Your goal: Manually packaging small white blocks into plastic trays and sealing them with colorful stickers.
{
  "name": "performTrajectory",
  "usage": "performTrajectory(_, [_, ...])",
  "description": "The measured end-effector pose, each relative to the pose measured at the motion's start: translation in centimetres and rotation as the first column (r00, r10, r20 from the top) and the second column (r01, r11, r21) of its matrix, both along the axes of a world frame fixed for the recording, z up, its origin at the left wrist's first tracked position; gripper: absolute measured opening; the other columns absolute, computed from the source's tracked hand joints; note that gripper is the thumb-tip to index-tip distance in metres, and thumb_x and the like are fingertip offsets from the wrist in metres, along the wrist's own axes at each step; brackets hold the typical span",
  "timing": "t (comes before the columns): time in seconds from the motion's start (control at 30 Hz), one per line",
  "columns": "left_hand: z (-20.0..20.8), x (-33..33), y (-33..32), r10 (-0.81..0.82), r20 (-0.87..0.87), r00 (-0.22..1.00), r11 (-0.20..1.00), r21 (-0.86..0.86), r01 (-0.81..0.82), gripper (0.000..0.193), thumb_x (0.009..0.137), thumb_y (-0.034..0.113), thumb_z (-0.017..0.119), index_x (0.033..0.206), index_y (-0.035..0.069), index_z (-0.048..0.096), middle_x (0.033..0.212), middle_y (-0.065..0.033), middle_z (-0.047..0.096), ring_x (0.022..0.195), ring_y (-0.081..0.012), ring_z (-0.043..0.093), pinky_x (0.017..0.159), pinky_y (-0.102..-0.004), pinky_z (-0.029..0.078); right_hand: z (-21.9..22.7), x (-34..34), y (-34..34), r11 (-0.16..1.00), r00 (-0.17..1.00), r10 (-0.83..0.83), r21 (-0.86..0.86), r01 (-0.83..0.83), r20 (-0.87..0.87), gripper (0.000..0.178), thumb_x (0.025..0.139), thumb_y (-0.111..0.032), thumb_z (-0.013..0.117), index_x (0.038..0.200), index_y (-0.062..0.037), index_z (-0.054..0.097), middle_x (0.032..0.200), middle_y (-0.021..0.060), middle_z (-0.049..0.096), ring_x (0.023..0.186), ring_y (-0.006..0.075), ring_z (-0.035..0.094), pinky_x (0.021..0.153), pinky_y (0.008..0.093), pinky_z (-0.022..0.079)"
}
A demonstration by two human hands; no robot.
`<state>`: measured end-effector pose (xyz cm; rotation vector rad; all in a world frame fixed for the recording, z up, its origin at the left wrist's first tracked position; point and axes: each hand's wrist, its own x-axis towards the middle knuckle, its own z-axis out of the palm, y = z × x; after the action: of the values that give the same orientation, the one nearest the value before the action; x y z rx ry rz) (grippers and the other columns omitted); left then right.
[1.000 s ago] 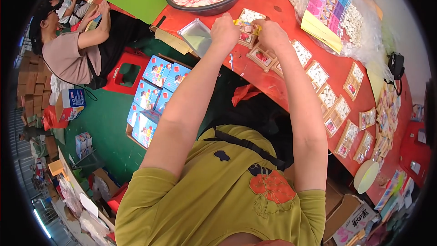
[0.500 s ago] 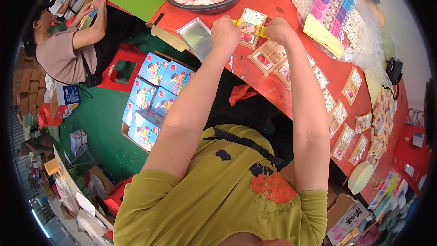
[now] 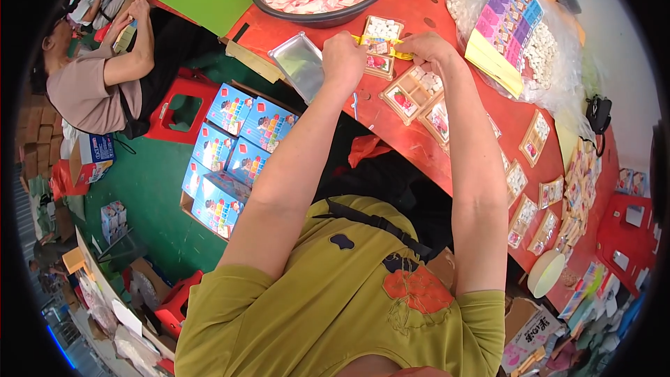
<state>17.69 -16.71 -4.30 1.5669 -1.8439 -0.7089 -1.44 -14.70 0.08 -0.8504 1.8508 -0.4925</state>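
Observation:
Between my two hands, a narrow yellow printed strip (image 3: 381,47) stretches across the middle of a small wooden compartment tray (image 3: 383,28). White pieces fill the tray's far part, and a strawberry picture shows at its near end. My left hand (image 3: 343,58) is closed at the strip's left end, its fingertips partly hidden. At the other end, my right hand (image 3: 427,47) pinches the strip between thumb and fingers. A second wooden tray (image 3: 410,92), partly filled with white pieces, lies just below my right hand. Beside my left hand rests a clear-looking, shallow rectangular container (image 3: 299,66).
A dark basin (image 3: 321,17) of pink packets stands at the far side. Right of it lie a plastic bag of white pieces (image 3: 541,63) and printed sheets (image 3: 506,28). More filled trays (image 3: 535,137) run along the red table. Blue boxes (image 3: 230,108) stand left; a co-worker (image 3: 91,91) sits beyond.
The view has shifted slightly. My right hand's fingers lie a little flatter over the strip's end, and the strip sits across the tray as before. The co-worker's hands have moved.

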Motion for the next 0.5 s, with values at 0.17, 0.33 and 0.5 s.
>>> performTrajectory(0.17, [0.3,-0.2,0.1,-0.011,-0.062,0.998,0.999,0.043,0.014,0.028,0.082,0.018,0.077,0.081,-0.006,0.064,0.069,-0.0180,0.068,0.056,-0.0234,0.069,0.046,-0.0346,0.054,0.2,-0.1,0.6,0.997,0.995,-0.043,-0.057,0.048,0.092,0.020,0.083,-0.023,0.075,0.083,-0.0060,0.063,0.057,-0.0029,0.041,0.046,0.0085,0.031,0.043,0.0298,0.024])
performTrajectory(0.33, [0.6,0.1,0.1,0.018,-0.091,0.996,0.988,0.154,-0.004,0.025,0.078,0.019,0.077,0.082,-0.003,0.068,0.083,-0.0234,0.068,0.083,-0.0382,0.067,0.076,-0.0461,0.052,0.9,0.2,1.5,0.986,0.965,-0.095,-0.113,0.126,0.246,0.016,0.083,-0.017,0.077,0.090,-0.0077,0.065,0.058,-0.0050,0.044,0.047,0.0044,0.033,0.042,0.0234,0.022])
performTrajectory(0.5, [0.8,0.0,0.1,0.009,-0.081,0.997,0.984,0.179,0.006,0.026,0.077,0.020,0.078,0.081,-0.003,0.067,0.082,-0.0231,0.068,0.081,-0.0377,0.067,0.075,-0.0455,0.052,-0.2,0.2,2.0,0.981,0.940,-0.124,-0.101,0.164,0.319,0.016,0.084,-0.015,0.076,0.090,-0.0077,0.063,0.060,-0.0052,0.045,0.048,0.0042,0.034,0.042,0.0224,0.022])
